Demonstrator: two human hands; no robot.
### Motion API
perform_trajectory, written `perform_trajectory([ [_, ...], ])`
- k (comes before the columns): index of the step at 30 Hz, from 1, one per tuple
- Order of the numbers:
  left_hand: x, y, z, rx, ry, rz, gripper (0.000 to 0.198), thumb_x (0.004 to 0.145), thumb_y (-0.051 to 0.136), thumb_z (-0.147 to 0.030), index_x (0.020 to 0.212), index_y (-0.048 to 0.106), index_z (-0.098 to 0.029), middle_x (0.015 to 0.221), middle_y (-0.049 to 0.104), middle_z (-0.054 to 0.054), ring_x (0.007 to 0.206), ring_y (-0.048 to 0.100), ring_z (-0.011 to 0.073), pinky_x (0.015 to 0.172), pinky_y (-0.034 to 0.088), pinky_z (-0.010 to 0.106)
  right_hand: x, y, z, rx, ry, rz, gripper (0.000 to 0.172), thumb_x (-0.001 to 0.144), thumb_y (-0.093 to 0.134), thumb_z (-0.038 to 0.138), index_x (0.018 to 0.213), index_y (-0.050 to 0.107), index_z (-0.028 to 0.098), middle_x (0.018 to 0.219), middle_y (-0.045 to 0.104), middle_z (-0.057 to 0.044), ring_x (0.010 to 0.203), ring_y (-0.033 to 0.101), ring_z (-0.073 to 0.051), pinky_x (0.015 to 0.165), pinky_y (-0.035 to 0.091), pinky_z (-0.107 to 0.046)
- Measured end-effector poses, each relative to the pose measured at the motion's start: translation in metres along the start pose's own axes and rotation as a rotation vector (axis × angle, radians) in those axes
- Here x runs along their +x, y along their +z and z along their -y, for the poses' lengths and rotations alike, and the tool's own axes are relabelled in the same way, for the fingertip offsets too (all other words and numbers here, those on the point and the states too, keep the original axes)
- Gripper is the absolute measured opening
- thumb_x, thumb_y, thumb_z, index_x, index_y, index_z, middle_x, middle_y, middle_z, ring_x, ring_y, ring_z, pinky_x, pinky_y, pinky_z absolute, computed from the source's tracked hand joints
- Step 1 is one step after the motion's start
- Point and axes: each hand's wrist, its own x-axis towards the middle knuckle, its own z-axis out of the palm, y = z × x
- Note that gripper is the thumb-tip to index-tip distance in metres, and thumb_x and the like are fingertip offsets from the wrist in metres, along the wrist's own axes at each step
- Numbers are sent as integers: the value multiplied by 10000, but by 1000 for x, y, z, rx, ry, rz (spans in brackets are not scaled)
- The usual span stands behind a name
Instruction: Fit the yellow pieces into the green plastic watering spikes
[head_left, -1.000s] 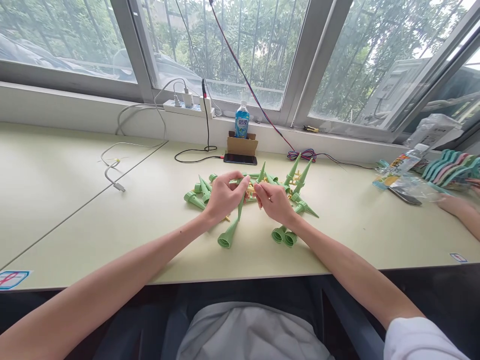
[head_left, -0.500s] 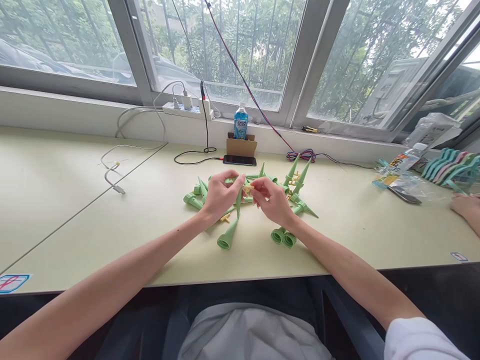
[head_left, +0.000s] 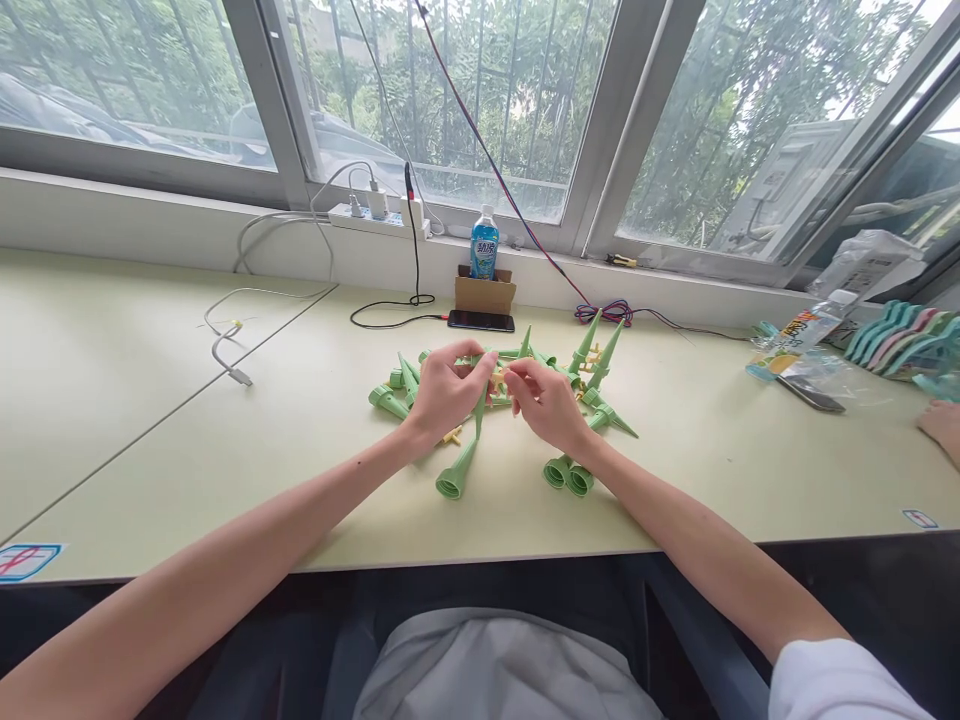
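Observation:
A heap of green plastic cone spikes (head_left: 600, 375) lies on the pale green table (head_left: 225, 450), with small yellow parts among them. My left hand (head_left: 442, 392) is closed round the thin end of one green cone (head_left: 461, 465), whose wide mouth points toward me. My right hand (head_left: 547, 402) pinches a small yellow part (head_left: 499, 376) right beside the left fingertips. Two more cones (head_left: 568, 474) lie side by side under my right wrist.
A blue drink bottle (head_left: 484, 244) stands behind a cardboard holder (head_left: 484, 292) and a dark phone (head_left: 481, 320). Cables and a power strip (head_left: 379, 214) run along the sill. At far right lie plastic bags, coloured hangers (head_left: 900, 335) and another person's hand (head_left: 941, 425).
My hands have stayed together over the heap with small finger shifts. The other person's hand at the right has drawn back toward the frame edge.

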Motion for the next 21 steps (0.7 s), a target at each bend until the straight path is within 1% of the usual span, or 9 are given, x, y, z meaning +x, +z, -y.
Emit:
perform_trajectory([
  [2, 2, -1, -1, -10, 3, -22, 214, 845, 639, -350, 721, 595, -181, 478, 570, -34, 365, 465, 72, 348, 284, 174, 0, 1, 0, 44, -14, -5, 297, 958, 511, 486, 995, 580, 199, 822, 642, -26, 570, 571, -114, 556, 475, -258],
  [4, 3, -2, 0, -18, 0, -23, 220, 852, 630, -353, 719, 589, -182, 485, 572, -30, 376, 483, 76, 349, 289, 171, 0, 2, -1, 68, -29, 2, 285, 954, 523, 474, 1011, 573, 200, 876, 644, -38, 578, 569, -111, 558, 483, -259],
  [5, 3, -2, 0, -20, -3, -17, 222, 852, 630, -354, 718, 586, -183, 484, 569, -30, 384, 496, 79, 351, 295, 170, 1, 2, -1, 70, -33, 7, 277, 956, 520, 468, 993, 573, 198, 867, 639, -36, 571, 562, -109, 555, 480, -257],
  [8, 2, -2, 2, -20, -12, 9, 227, 847, 640, -353, 708, 579, -184, 476, 561, -35, 399, 519, 85, 362, 314, 167, 1, 1, -3, 2, -42, 18, 295, 972, 495, 452, 859, 569, 190, 717, 595, -5, 547, 529, -108, 554, 445, -251],
  [11, 0, -1, 3, -16, -4, 42, 229, 833, 658, -351, 701, 578, -182, 485, 570, -33, 414, 533, 93, 373, 338, 175, 1, -1, -4, -96, -46, 37, 424, 1006, 416, 454, 692, 521, 188, 549, 510, 22, 508, 479, -108, 557, 396, -256],
  [13, -2, 0, 2, -16, 7, 49, 229, 824, 666, -359, 705, 585, -181, 488, 569, -32, 424, 543, 102, 377, 351, 183, 1, -1, -4, -113, -38, 53, 478, 1018, 375, 467, 649, 501, 190, 497, 475, 30, 486, 457, -107, 555, 381, -258],
  [16, -2, 1, 1, -17, 2, 34, 240, 830, 655, -376, 709, 592, -178, 486, 565, -32, 414, 542, 103, 375, 349, 190, 0, -1, -3, -98, -23, 55, 499, 1019, 360, 487, 637, 494, 194, 498, 487, 26, 494, 471, -112, 567, 393, -260],
  [18, -2, 1, 1, -16, -2, 20, 244, 837, 644, -386, 717, 595, -179, 481, 565, -32, 401, 531, 100, 370, 336, 190, 0, -1, -1, -84, -4, 33, 464, 1012, 377, 496, 691, 525, 195, 543, 522, 20, 511, 490, -115, 571, 407, -262],
  [21, 0, 1, 2, -17, -2, 0, 253, 841, 641, -403, 724, 593, -183, 474, 566, -31, 395, 523, 101, 363, 323, 190, 0, 1, 0, -23, 16, -6, 332, 973, 472, 502, 904, 579, 196, 677, 594, 5, 552, 535, -119, 563, 442, -260],
])
